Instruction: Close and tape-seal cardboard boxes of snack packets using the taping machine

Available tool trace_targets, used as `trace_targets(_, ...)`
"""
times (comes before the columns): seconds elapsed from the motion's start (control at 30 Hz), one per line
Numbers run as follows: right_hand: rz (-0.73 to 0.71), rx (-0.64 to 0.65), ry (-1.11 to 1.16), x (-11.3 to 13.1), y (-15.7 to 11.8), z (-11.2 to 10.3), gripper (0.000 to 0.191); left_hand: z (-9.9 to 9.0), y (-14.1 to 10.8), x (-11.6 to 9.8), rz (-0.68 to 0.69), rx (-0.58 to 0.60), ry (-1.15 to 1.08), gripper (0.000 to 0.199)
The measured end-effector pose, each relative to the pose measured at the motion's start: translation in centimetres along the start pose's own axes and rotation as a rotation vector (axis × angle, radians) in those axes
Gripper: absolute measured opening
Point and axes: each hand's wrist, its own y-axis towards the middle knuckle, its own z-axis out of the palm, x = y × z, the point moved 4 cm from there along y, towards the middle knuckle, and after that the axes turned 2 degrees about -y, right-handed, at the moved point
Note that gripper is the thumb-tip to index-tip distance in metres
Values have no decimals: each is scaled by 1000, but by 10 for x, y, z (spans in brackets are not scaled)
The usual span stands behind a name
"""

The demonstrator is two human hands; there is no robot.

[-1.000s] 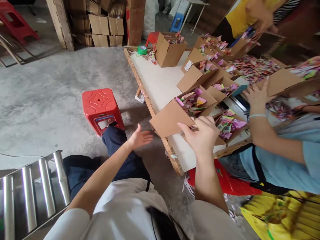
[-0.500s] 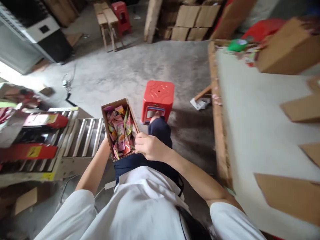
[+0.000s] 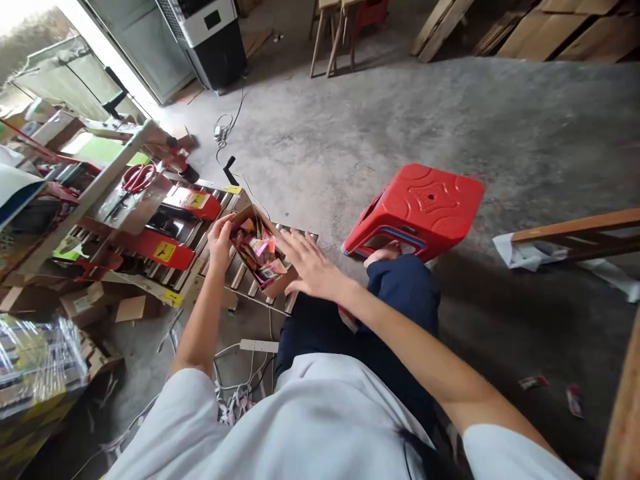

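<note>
A small open cardboard box (image 3: 281, 284) full of colourful wrapped packets (image 3: 261, 251) is over the end of a roller conveyor (image 3: 241, 275). My left hand (image 3: 220, 239) grips its left side, thumb at the rim. Along the right side, my right hand (image 3: 314, 268) has its fingers stretched out and apart, close to or touching the wall. Whether the box's underside rests on the rollers is hidden.
A carton-sealing machine with red side guides (image 3: 163, 249) stands left on the conveyor, red-handled scissors (image 3: 139, 179) above it. My foot touches a tilted red plastic stool (image 3: 433, 193). Cables and a power strip (image 3: 259, 346) lie below. A wooden frame (image 3: 580, 230) is at right.
My view and body have turned left toward the conveyor, bringing the box over its rollers. My right hand's curled fingers have straightened and spread. The red stool has gone from upright to tilted.
</note>
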Motion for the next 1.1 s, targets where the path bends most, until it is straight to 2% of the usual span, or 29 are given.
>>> trace_targets(0.03,32,-41,13,10,-1,2,89,-1,0,5,5,-20,9,53)
trace_targets(0.07,41,-53,26,20,1,7,84,-2,-2,10,18,-48,12,49)
trace_targets(0.13,43,-5,31,33,17,24,55,-8,-7,15,51,-86,-5,42)
trace_targets(0.2,73,116,-3,32,41,47,35,-17,-10,16,75,-52,-41,34)
trace_targets(0.27,147,234,-54,21,63,69,35,-26,-6,13,66,66,-49,28)
trace_targets(0.33,193,278,-88,11,74,84,36,-29,2,8,32,246,19,29)
trace_targets(0.4,198,228,-94,7,74,91,34,-25,13,3,32,410,173,34)
trace_targets(0.47,164,113,-50,8,66,89,34,-12,21,-3,91,482,394,35)
trace_targets(0.53,137,-49,63,10,54,78,38,7,23,-7,165,415,644,32)
trace_targets(0.63,119,-300,255,12,33,50,43,32,13,-11,215,185,915,15)
trace_targets(0.73,228,-451,219,14,15,26,43,40,3,-11,227,43,988,26)
trace_targets(0.77,278,-453,172,16,11,24,43,39,2,-10,225,19,976,30)
trace_targets(0.83,304,-362,119,22,3,32,46,30,4,-5,203,-54,869,36)
trace_targets(0.9,229,-216,141,28,-5,49,52,18,1,-2,170,-193,683,38)
trace_targets(0.97,176,-128,203,27,-12,63,55,11,-16,-1,183,-294,518,41)
trace_targets(1.0,170,-107,251,22,-14,66,53,12,-30,-3,226,-262,474,45)
trace_targets(1.03,168,-90,320,15,-16,66,50,18,-46,-6,292,-158,467,51)
trace_targets(1.1,125,-32,532,0,-16,62,45,37,-85,-15,436,199,538,63)
